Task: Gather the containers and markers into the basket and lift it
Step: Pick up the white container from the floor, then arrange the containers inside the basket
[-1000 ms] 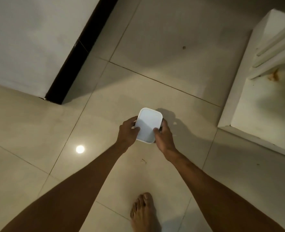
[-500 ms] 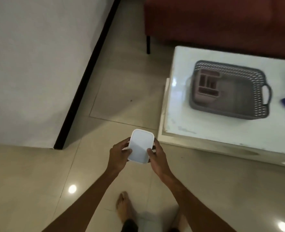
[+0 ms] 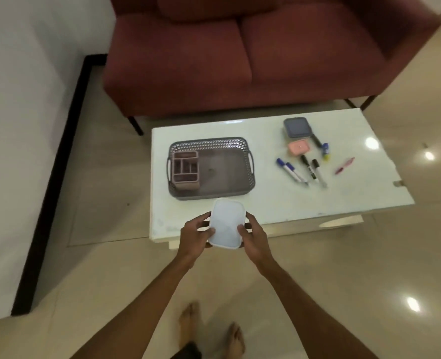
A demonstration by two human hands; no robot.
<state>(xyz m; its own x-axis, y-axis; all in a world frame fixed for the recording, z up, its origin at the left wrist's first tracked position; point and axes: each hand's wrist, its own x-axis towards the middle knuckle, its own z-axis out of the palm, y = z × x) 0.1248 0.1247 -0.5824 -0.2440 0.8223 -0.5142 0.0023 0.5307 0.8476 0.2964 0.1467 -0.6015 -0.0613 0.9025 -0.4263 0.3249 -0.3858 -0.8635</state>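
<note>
white container (image 3: 226, 223): rectangular, white lid up, held in the air over the near edge of the table, just in front of the basket
left hand (image 3: 196, 235): clamped on the container's left side, thumb on the lid
right hand (image 3: 254, 235): clamped on the container's right side, thumb on the lid
hands relative: close together, container between them
table (image 3: 271, 200): low, white glossy top, chipped at the right edge
basket (image 3: 211, 167): grey perforated tray type with side handles, on the left half of the table, near the left edge
organizer (image 3: 185, 169): pink, divided compartments, standing inside the basket at its left end; rest of the basket floor bare
grey container (image 3: 296, 127): grey lid, at the far edge of the table, right half
pink container (image 3: 299, 147): small, pink lid, just in front of the grey container, touching or nearly so, cannot tell
blue markers (image 3: 290, 172): two, blue caps, lying side by side, right half of the table toward the near edge
black markers (image 3: 313, 168): two, black caps, just right of the blue ones
dark marker (image 3: 316, 140): lying right of the grey and pink containers
blue-yellow marker (image 3: 325, 151): short, at the near end of the dark marker
pink pen (image 3: 344, 165): lying apart near the right edge
sofa (image 3: 240, 55): dark red two-seater behind the table
floor (image 3: 343, 268): beige tiles with light glare
feet (image 3: 211, 330): bare, at the bottom of the frame
</note>
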